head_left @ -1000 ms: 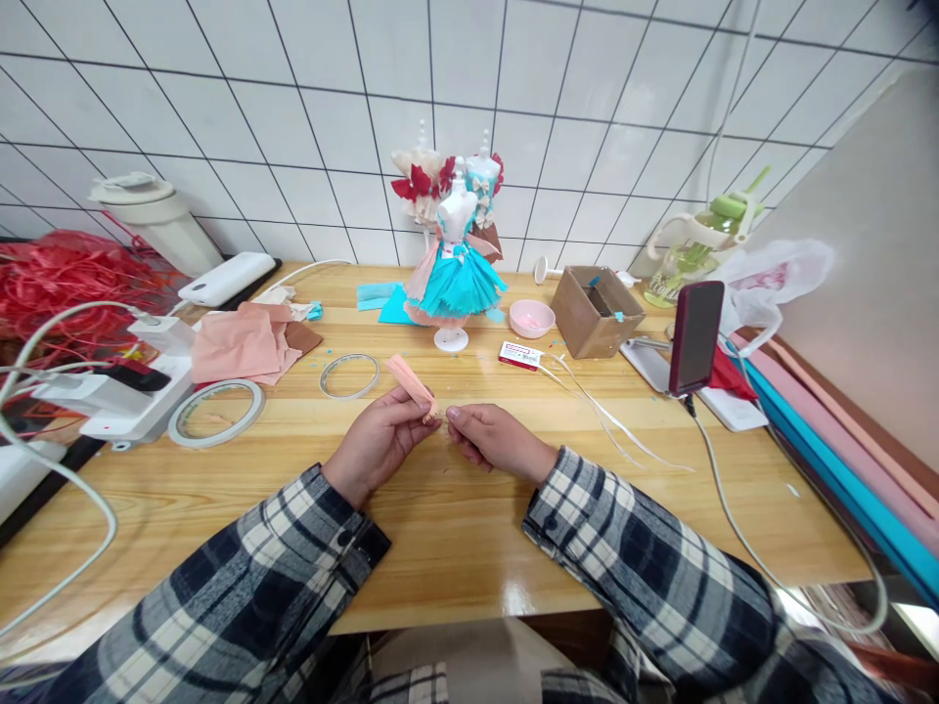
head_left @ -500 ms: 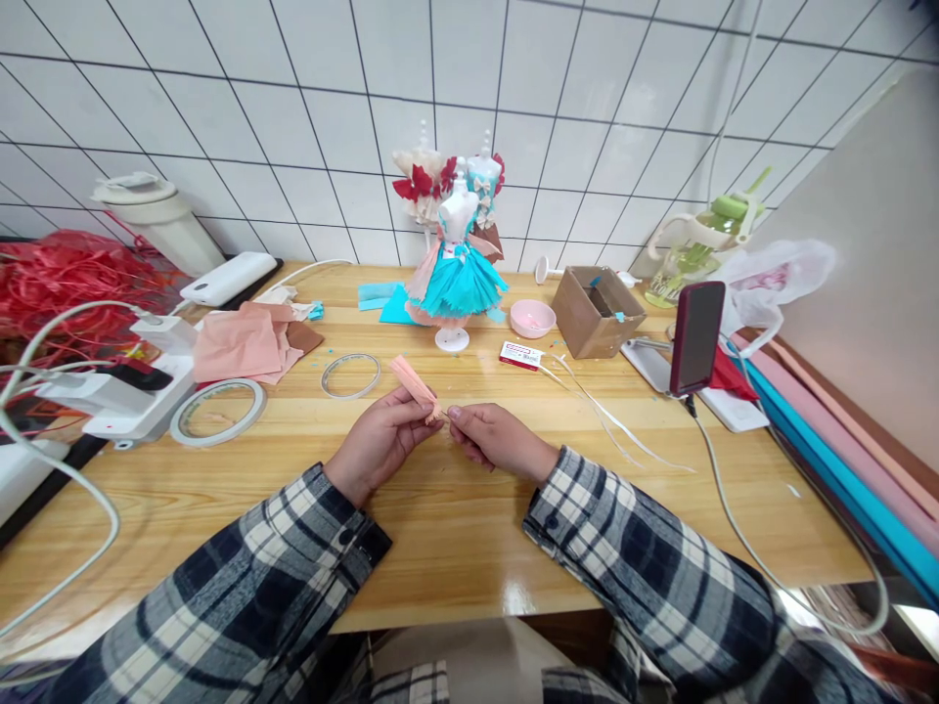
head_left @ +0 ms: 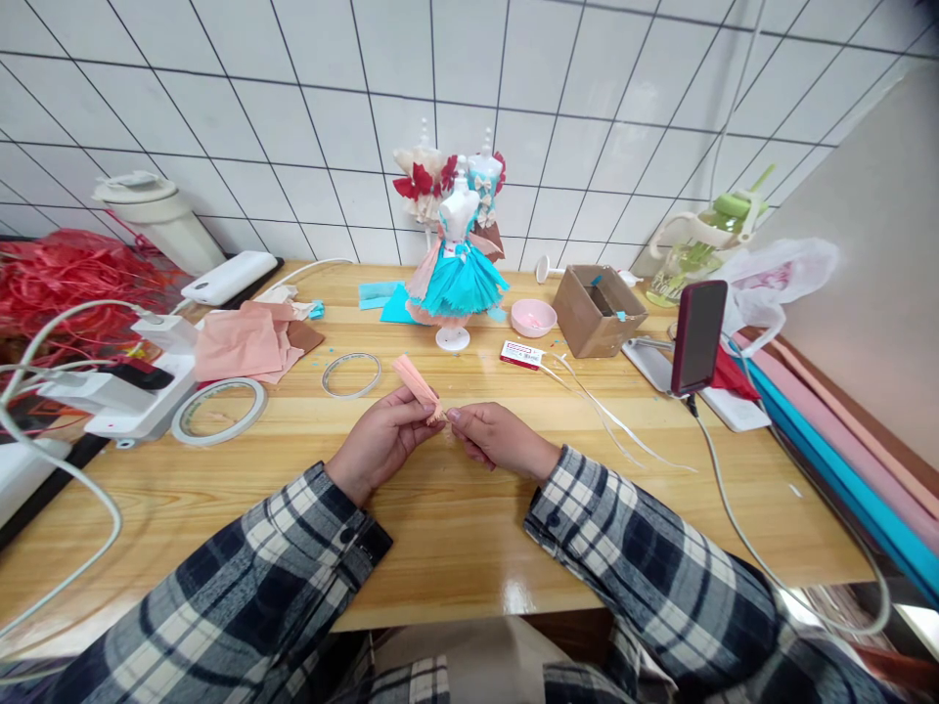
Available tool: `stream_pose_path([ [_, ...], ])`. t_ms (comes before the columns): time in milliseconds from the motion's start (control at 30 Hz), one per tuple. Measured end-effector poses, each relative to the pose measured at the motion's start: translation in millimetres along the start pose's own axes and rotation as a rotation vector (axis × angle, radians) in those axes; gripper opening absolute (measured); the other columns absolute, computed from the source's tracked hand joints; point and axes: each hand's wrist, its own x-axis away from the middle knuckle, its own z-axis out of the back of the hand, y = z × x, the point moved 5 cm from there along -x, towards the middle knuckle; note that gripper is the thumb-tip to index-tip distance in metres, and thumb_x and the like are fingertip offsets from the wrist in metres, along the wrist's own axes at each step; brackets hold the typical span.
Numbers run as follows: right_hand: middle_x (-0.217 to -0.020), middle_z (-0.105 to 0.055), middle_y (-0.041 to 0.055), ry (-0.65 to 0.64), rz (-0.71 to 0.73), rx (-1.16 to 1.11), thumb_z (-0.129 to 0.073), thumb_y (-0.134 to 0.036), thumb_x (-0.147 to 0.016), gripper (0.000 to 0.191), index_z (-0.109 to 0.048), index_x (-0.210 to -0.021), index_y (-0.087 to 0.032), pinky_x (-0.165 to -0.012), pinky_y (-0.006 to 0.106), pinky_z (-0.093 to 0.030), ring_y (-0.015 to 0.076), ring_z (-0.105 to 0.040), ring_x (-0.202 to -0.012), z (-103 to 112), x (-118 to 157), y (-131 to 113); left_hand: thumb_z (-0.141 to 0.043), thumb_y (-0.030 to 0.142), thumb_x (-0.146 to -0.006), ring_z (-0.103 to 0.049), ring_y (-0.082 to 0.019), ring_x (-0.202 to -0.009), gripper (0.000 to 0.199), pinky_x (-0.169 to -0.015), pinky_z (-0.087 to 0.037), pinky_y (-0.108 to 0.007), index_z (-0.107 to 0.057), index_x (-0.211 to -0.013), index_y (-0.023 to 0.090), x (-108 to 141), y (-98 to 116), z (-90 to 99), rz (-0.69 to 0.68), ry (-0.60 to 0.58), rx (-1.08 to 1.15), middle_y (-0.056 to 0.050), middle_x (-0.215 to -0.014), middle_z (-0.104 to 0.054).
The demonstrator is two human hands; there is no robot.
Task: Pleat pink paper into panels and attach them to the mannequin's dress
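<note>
My left hand (head_left: 378, 440) pinches a folded strip of peach crepe paper (head_left: 415, 382) near its gathered lower end, over the middle of the table. Just right of it, my right hand (head_left: 500, 437) is closed, thumb against fingers, at the tip of that gathered end; what it grips is too small to make out. Behind the hands stands a small white dress form (head_left: 460, 210) in a turquoise pleated skirt (head_left: 459, 282) with peach paper beneath. A tape ring (head_left: 351, 375) lies to the left of the paper strip.
Pink bowl (head_left: 533, 318), cardboard box (head_left: 596, 315) and upright phone (head_left: 698, 337) stand right. Left are peach sheets (head_left: 242, 342), a larger tape roll (head_left: 218, 412) and a power strip (head_left: 147, 411) with cables. White ribbons (head_left: 616, 416) trail right of my hands.
</note>
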Motion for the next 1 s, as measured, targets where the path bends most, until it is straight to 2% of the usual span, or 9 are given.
stream_pose_path([
  [367, -0.048, -0.039, -0.0075, 0.072, -0.029, -0.056, -0.038, -0.057, -0.09, 0.042, -0.043, -0.069, -0.021, -0.036, 0.018, -0.031, 0.0072, -0.034, -0.039, 3.1, -1.8, 2.4, -0.072, 0.011, -0.067, -0.057, -0.009, -0.065, 0.014, -0.072, -0.05, -0.024, -0.064, -0.077, 0.014, -1.8, 0.2, 3.7, -0.024, 0.058, -0.036, 0.0, -0.071, -0.062],
  [433, -0.049, -0.038, -0.0075, 0.112, -0.024, -0.078, -0.036, -0.058, -0.091, 0.043, -0.045, -0.072, -0.021, -0.036, 0.018, -0.032, 0.0077, -0.033, -0.04, 3.8, -3.0, 3.0, -0.074, 0.015, -0.066, -0.058, -0.012, -0.07, 0.015, -0.074, -0.048, -0.024, -0.065, -0.077, 0.015, -0.7, 3.1, 3.4, -0.075, 0.089, -0.133, -0.001, -0.073, -0.064],
  [500, -0.05, -0.037, -0.0072, 0.173, -0.007, -0.056, -0.031, -0.058, -0.092, 0.044, -0.048, -0.076, -0.021, -0.038, 0.019, -0.033, 0.0087, -0.035, -0.041, 6.7, -3.1, 2.2, -0.075, 0.018, -0.065, -0.058, -0.014, -0.073, 0.012, -0.074, -0.046, -0.024, -0.067, -0.074, 0.016, 2.3, 10.9, 0.8, -0.186, 0.119, -0.34, -0.002, -0.076, -0.065],
  [600, -0.06, -0.051, -0.0025, 0.355, 0.103, 0.177, -0.029, -0.053, -0.095, 0.043, -0.056, -0.088, -0.02, -0.052, 0.023, -0.042, 0.0119, -0.049, -0.053, 20.6, 1.2, -6.2, -0.074, 0.017, -0.065, -0.057, -0.017, -0.078, 0.008, -0.075, -0.044, -0.024, -0.071, -0.072, 0.019, 9.2, 25.1, -6.8, -0.386, 0.156, -0.702, -0.003, -0.079, -0.067],
  [667, -0.08, -0.063, 0.0036, 0.484, 0.175, 0.45, -0.038, -0.048, -0.094, 0.036, -0.06, -0.1, -0.021, -0.067, 0.027, -0.045, 0.0161, -0.059, -0.073, 31.0, 5.8, -13.5, -0.074, 0.017, -0.066, -0.057, -0.018, -0.08, 0.009, -0.076, -0.043, -0.024, -0.072, -0.073, 0.021, 11.9, 30.0, -10.1, -0.457, 0.162, -0.806, -0.003, -0.08, -0.067],
  [767, -0.102, -0.066, 0.0099, 0.553, 0.173, 0.802, -0.048, -0.039, -0.092, 0.03, -0.061, -0.111, -0.021, -0.083, 0.033, -0.044, 0.0225, -0.059, -0.095, 37.2, 8.1, -16.2, -0.072, 0.025, -0.07, -0.059, -0.018, -0.077, 0.008, -0.075, -0.044, -0.025, -0.07, -0.076, 0.019, 8.8, 26.9, -8.2, -0.401, 0.12, -0.725, -0.004, -0.079, -0.067],
  [833, -0.108, -0.065, 0.0121, 0.547, 0.188, 0.916, -0.052, -0.032, -0.09, 0.031, -0.061, -0.117, -0.019, -0.091, 0.036, -0.042, 0.0246, -0.056, -0.103, 34.7, 9.5, -18.0, -0.071, 0.031, -0.072, -0.06, -0.018, -0.077, 0.017, -0.075, -0.045, -0.026, -0.068, -0.081, 0.017, 4.4, 21.0, -3.7, -0.312, 0.098, -0.609, -0.004, -0.081, -0.068],
  [933, -0.127, -0.058, 0.0119, 0.585, 0.353, 0.929, -0.054, -0.03, -0.089, 0.039, -0.056, -0.126, -0.018, -0.103, 0.039, -0.037, 0.024, -0.049, -0.119, 35.4, 27.4, -33.2, -0.07, 0.036, -0.073, -0.061, -0.017, -0.079, 0.024, -0.076, -0.045, -0.026, -0.064, -0.086, 0.016, -1.0, 14.6, 2.7, -0.238, 0.083, -0.496, -0.004, -0.083, -0.069],
  [1000, -0.135, -0.052, 0.0108, 0.711, 0.483, 0.888, -0.051, -0.035, -0.091, 0.043, -0.051, -0.131, -0.02, -0.106, 0.04, -0.035, 0.0229, -0.046, -0.125, 56.2, 56.7, -46.6, -0.069, 0.037, -0.074, -0.061, -0.016, -0.076, 0.024, -0.074, -0.044, -0.025, -0.061, -0.084, 0.016, -3.4, 13.0, 5.5, -0.242, 0.07, -0.489, -0.002, -0.079, -0.067],
])
